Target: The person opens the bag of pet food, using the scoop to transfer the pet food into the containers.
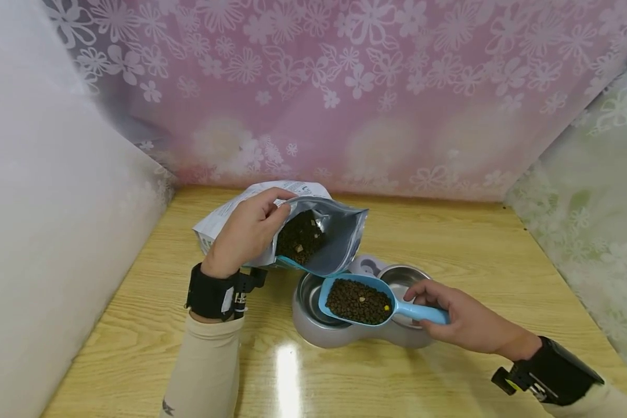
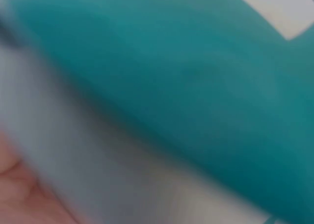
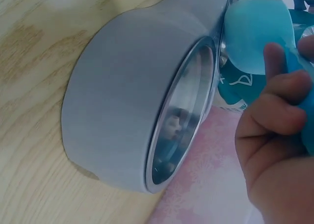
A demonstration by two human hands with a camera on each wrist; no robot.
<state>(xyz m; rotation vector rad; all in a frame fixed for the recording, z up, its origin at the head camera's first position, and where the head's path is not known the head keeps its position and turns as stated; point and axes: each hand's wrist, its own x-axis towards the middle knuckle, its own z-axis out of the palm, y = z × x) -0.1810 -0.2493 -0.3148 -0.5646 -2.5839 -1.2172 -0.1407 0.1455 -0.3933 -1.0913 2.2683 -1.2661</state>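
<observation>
My right hand (image 1: 457,316) grips the handle of a light blue scoop (image 1: 420,312), heaped with brown kibble (image 1: 357,301) that has a few pale and yellow bits. The scoop hangs over the left steel bowl (image 1: 313,296) of a grey double pet feeder (image 1: 324,337). With thumb and fingers, my left hand (image 1: 248,232) pinches the upper edge of a silver-lined food bag (image 1: 339,229). Its mouth is open toward me, and darker kibble (image 1: 298,238) lies inside. In the left wrist view the teal bag side (image 2: 171,77) fills most of the picture, blurred. The right wrist view shows the scoop's underside (image 3: 260,33).
The feeder's right steel bowl (image 1: 404,278) sits beneath my right fingers, with shiny bare metal inside in the right wrist view. All of this stands on a wood-grain table (image 1: 475,244). A pink floral cloth (image 1: 345,104) hangs behind, with pale sheets at both sides.
</observation>
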